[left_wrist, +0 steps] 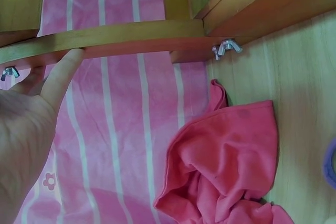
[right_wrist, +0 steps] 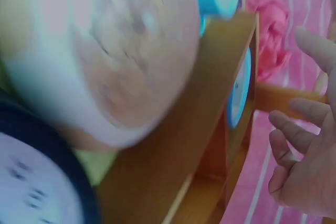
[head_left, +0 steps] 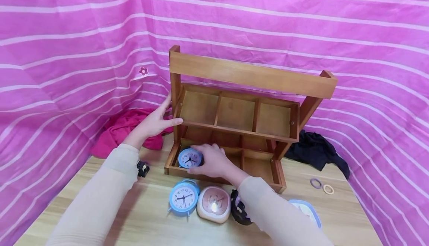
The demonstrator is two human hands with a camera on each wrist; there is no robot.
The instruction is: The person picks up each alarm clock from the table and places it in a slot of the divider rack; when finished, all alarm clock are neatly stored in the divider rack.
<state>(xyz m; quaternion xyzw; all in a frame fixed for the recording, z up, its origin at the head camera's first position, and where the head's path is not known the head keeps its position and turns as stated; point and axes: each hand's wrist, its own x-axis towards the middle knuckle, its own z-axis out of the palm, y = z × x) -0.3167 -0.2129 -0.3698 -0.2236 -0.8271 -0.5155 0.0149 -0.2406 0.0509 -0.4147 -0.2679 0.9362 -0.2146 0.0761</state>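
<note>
At the far left a pink striped sheet (head_left: pixel 67 34) hangs as a wall and runs behind everything. A red cloth (head_left: pixel 127 132) lies crumpled beside the wooden rack (head_left: pixel 251 74), behind the left arm. The left hand (head_left: pixel 152 123) is spread against the rack's left post, thumb across the front and fingers along the outer side, where the left wrist view shows metal wing nuts (left_wrist: pixel 227 48).

The rack has two trays. The upper tray (head_left: pixel 218 126) has three compartments with nothing in them. In the left end of the lower tray (head_left: pixel 182 172) sits a small blue clock (head_left: pixel 187 158), its dial facing out. The right hand (head_left: pixel 212 161) is at that clock's right side, fingers loosely bent and apart; the right wrist view shows it pinching nothing.

In front of the rack, on the surface (head_left: pixel 151 220), stand a second blue clock (head_left: pixel 182 198), a white clock with a pink face (head_left: pixel 214 205) just beside it, and a black clock (head_left: pixel 238 209), partly behind the right sleeve. Further right are a blue-rimmed white thing (head_left: pixel 307 211), mostly hidden, a black cloth (head_left: pixel 311 151), a purple ring (head_left: pixel 311 181) and a cream ring (head_left: pixel 324 191).
</note>
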